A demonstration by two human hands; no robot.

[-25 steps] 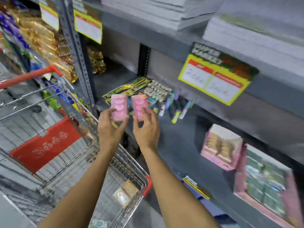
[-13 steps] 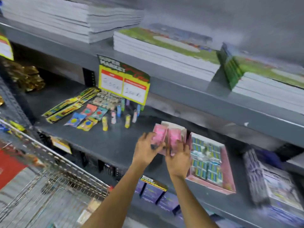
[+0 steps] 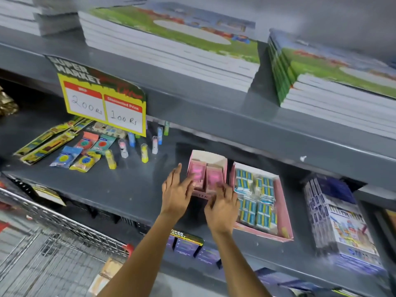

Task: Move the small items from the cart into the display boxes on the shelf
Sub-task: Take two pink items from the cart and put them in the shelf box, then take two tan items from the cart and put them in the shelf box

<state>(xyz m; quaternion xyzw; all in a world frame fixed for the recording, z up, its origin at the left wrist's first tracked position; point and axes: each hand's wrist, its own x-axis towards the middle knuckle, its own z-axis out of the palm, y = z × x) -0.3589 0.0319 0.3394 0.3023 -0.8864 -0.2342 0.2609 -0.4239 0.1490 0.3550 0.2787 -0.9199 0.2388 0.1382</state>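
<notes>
Two pink packs stand side by side in a small pink display box (image 3: 209, 156) on the grey shelf (image 3: 120, 185). My left hand (image 3: 175, 194) rests its spread fingers on the left pink pack (image 3: 196, 172), with the thumb lifted clear. My right hand (image 3: 222, 209) touches the lower end of the right pink pack (image 3: 214, 175) with blurred, spread fingertips. Neither hand wraps around a pack. The wire cart (image 3: 53, 243) is at the lower left, with a tan packet (image 3: 107, 273) lying in it.
A larger pink box (image 3: 286, 213) of blue packs sits just right of the small one. Further right is a stack of bundled packs (image 3: 342, 224). Loose tubes and sachets (image 3: 85, 151) lie at left under a price sign (image 3: 102, 103). Stacked notebooks (image 3: 171, 46) fill the shelf above.
My hands carried the two pink packs from over the cart to the shelf and lowered them into the small pink box. My fingers have loosened from them. The view swung right.
</notes>
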